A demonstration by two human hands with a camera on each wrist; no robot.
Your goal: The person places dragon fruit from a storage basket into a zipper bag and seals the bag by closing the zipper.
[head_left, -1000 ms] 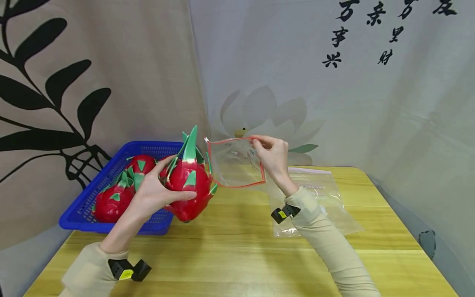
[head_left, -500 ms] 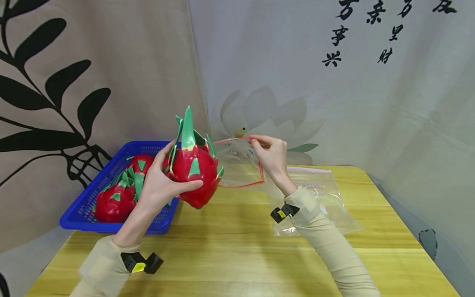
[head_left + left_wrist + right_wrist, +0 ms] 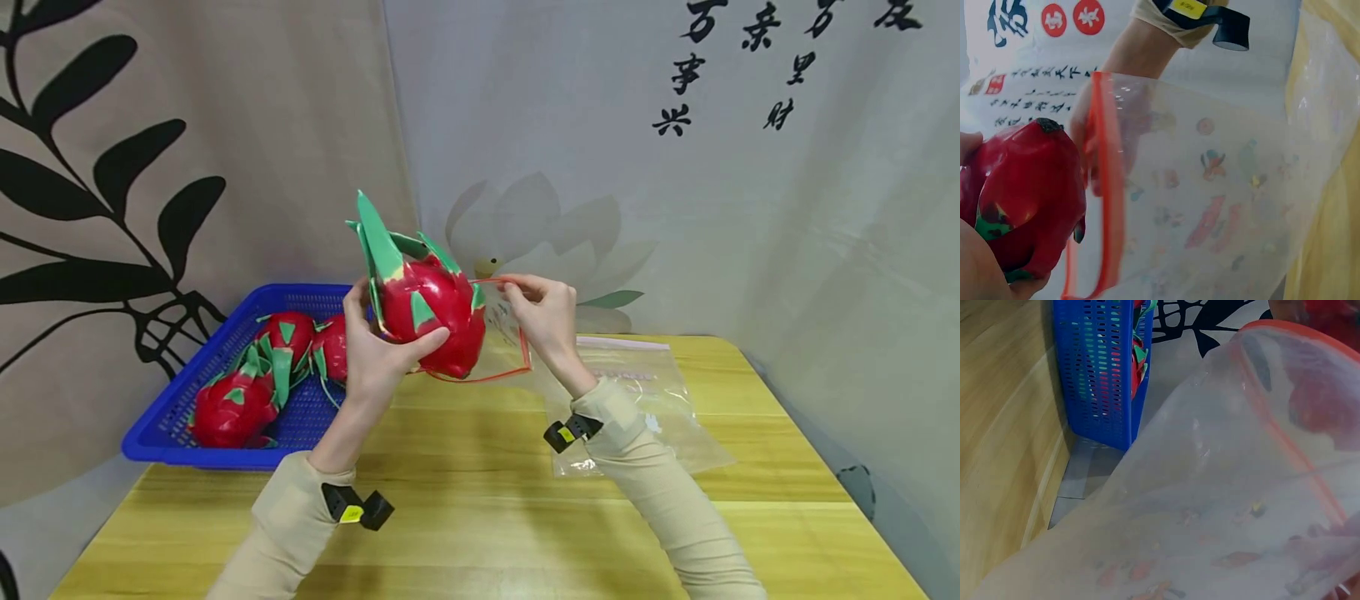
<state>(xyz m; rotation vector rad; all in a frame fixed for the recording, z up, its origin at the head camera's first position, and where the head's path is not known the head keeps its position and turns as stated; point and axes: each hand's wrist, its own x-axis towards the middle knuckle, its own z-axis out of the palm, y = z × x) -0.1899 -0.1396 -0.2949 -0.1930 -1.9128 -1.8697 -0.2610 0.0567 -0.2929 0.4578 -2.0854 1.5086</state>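
Observation:
My left hand (image 3: 375, 354) holds a shiny red dragon fruit (image 3: 438, 312) with green leaf tips, its thumb across the near side. The fruit is tilted, its long leaves pointing up and left. At the upper corner of a clear zip bag (image 3: 1222, 187) with a red rim, my right hand (image 3: 547, 321) pinches the edge. The bag's mouth gapes toward the fruit. In the left wrist view, the fruit's dark end is right beside that red rim; whether it is inside cannot be told. The fruit hides part of the bag in the head view.
A blue plastic basket (image 3: 168, 454) with several dragon fruits (image 3: 232, 412) stands at the left of the wooden table (image 3: 465, 533). Another clear bag (image 3: 637, 392) lies flat under and behind my right forearm. A printed cloth (image 3: 540, 125) hangs behind.
My left hand has carried the dragon fruit up and right, from beside the basket to the bag's mouth, tilting it on the way. My right hand has barely moved.

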